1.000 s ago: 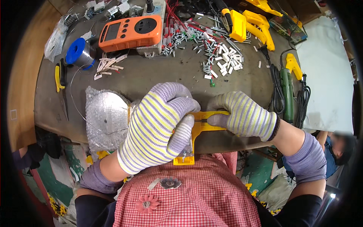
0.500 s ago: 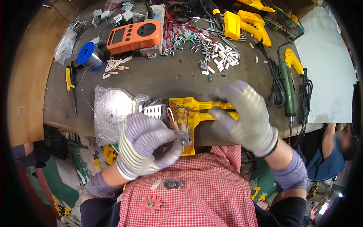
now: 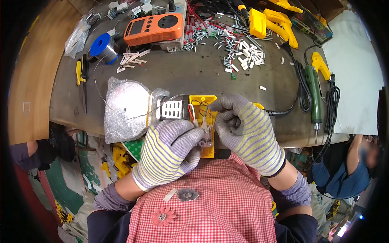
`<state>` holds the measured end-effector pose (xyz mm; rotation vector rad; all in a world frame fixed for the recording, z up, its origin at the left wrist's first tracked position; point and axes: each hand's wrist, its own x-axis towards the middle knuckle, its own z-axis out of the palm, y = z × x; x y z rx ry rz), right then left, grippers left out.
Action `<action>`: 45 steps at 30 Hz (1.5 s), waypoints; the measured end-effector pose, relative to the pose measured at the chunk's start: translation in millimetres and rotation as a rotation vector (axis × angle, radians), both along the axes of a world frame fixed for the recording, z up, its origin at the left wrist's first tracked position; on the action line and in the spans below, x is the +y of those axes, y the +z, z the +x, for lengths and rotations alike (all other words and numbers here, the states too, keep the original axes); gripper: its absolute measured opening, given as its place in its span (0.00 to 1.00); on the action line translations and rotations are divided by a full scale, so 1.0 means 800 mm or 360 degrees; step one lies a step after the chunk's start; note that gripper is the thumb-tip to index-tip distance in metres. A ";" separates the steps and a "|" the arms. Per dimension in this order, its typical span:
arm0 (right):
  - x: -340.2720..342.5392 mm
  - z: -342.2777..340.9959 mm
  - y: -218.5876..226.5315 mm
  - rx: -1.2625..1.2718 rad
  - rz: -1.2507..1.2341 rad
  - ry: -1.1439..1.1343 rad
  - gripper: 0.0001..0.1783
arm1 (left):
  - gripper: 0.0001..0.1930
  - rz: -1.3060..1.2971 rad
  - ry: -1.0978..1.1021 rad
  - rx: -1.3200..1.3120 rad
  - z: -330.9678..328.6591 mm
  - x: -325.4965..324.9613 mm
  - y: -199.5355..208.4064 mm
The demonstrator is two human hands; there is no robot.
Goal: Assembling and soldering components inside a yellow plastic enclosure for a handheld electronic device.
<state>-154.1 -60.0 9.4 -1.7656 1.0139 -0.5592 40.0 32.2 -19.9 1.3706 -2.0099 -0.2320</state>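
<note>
A yellow plastic handle shell [image 3: 208, 153] lies open at the table's front edge, with red, white, blue and brown wires inside. Its left end meets a black-rimmed metal collar with slots [image 3: 172, 109], joined to a round part in bubble wrap [image 3: 126, 107]. My left hand [image 3: 168, 150], in a striped glove, has its fingers bent together at the wire ends beside a small clear part [image 3: 207, 139] in the shell. My right hand [image 3: 247, 135], gloved too, curls over the shell with thumb and fingertips drawn in near the blue wire. Whatever lies between either hand's fingertips is hidden.
Behind are an orange meter [image 3: 154, 29], a solder spool [image 3: 104, 47], yellow-handled pliers [image 3: 82, 77], loose screws and white sleeves [image 3: 251, 54]. A green electric screwdriver [image 3: 313, 93] lies right, beside black cables [image 3: 300, 95]. Other people sit at both sides.
My right hand has come left and inward from the shell's handle to the wires, its fingers closing. My left hand's fingertips have moved up to the wire ends. The view has shifted slightly.
</note>
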 end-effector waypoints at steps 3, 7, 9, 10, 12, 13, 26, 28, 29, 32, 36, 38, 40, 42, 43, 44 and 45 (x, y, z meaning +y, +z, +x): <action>-0.001 0.007 -0.002 0.0079 -0.0234 -0.0011 0.17 | 0.25 0.0067 -0.0023 -0.0011 0.000 -0.002 0.005; -0.003 0.007 -0.009 0.0064 -0.0280 -0.0016 0.19 | 0.26 0.0149 0.0004 -0.0156 -0.009 -0.005 0.021; -0.001 0.003 -0.009 -0.0007 -0.0143 -0.0026 0.19 | 0.25 0.0112 -0.0016 -0.0230 -0.007 -0.007 0.023; 0.000 0.003 -0.008 -0.0074 -0.0010 -0.0040 0.19 | 0.25 0.0111 -0.0005 -0.0219 -0.003 -0.006 0.022; 0.001 0.003 -0.003 0.0029 0.0015 -0.0016 0.20 | 0.25 0.0119 -0.0048 -0.0214 0.001 -0.004 0.021; 0.002 0.005 -0.004 0.0036 -0.0086 -0.0036 0.21 | 0.25 0.0114 -0.0071 -0.0208 0.003 -0.005 0.020; -0.001 -0.015 -0.013 -0.0035 -0.0030 0.0110 0.23 | 0.17 0.0096 -0.0271 -0.0344 0.009 -0.026 0.023; 0.000 -0.016 -0.020 -0.0067 -0.0079 0.0128 0.23 | 0.15 0.0002 -0.0293 -0.0362 0.006 -0.030 0.022; 0.001 -0.016 -0.022 -0.0100 -0.0131 0.0145 0.22 | 0.17 0.0150 -0.0286 -0.0413 0.006 -0.029 0.025; 0.010 -0.017 -0.012 -0.0175 -0.0457 0.0044 0.20 | 0.20 0.0312 -0.0267 -0.0518 0.008 -0.032 0.032; 0.027 -0.001 -0.006 0.0022 -0.0718 0.0325 0.22 | 0.19 0.0451 -0.0334 -0.0482 0.018 -0.036 0.037; 0.028 0.009 -0.011 0.0097 -0.0945 0.0258 0.22 | 0.17 0.0297 -0.0404 -0.0354 0.028 -0.037 0.037; 0.027 0.011 -0.014 0.0198 -0.1048 0.0227 0.20 | 0.16 0.0300 -0.0374 -0.0172 0.039 -0.031 0.026; 0.026 0.014 -0.012 0.0283 -0.1187 0.0281 0.18 | 0.17 0.0142 -0.0400 0.0003 0.048 -0.028 0.009; 0.027 0.017 -0.007 0.0366 -0.1219 0.0340 0.17 | 0.18 -0.0017 -0.0340 0.0083 0.049 -0.026 0.010; 0.028 0.020 -0.005 0.0450 -0.1252 0.0400 0.17 | 0.18 -0.0016 -0.0339 0.0087 0.047 -0.028 0.009; 0.025 0.022 -0.005 0.0433 -0.1311 0.0433 0.14 | 0.18 -0.0023 -0.0358 0.0156 0.043 -0.032 0.009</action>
